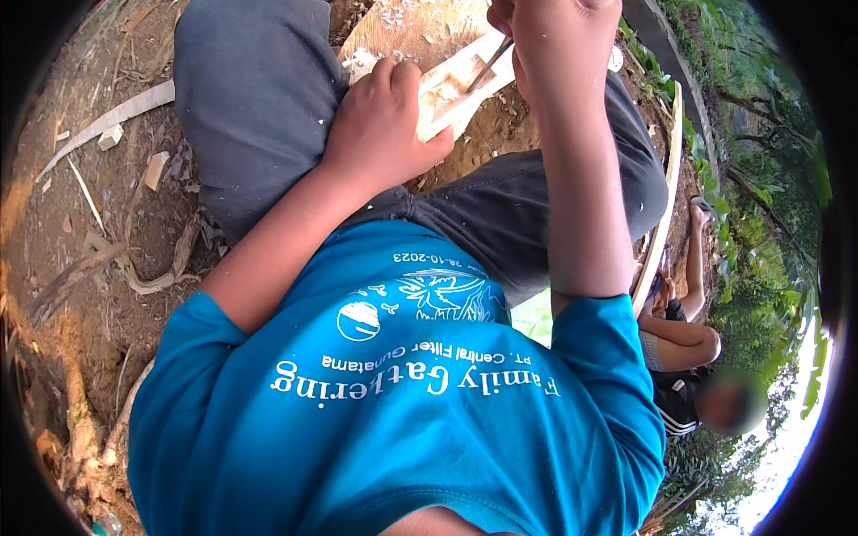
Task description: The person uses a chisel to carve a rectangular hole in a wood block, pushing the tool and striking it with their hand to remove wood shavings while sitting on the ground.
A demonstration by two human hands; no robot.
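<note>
A pale wooden block [438,118] with a hollow cut into it lies slanted between my legs. My left hand [382,118] grips its near left end, fingers over the far side and thumb along the near edge. My right hand [565,40] is closed in a fist at the top of the view, round a thin metal carving tool [490,66]. The tool's shaft slants down and its tip rests inside the hollow; the handle is hidden in the fist. Behind the block is a flat wooden board [393,31] sprinkled with shavings.
My bent legs in dark trousers [255,98] flank the work. Wood chips [155,170], roots and strips litter the dirt ground on the left. A long pale wooden strip [666,196] lies to the right. Beyond it, another person [684,344] sits near green plants.
</note>
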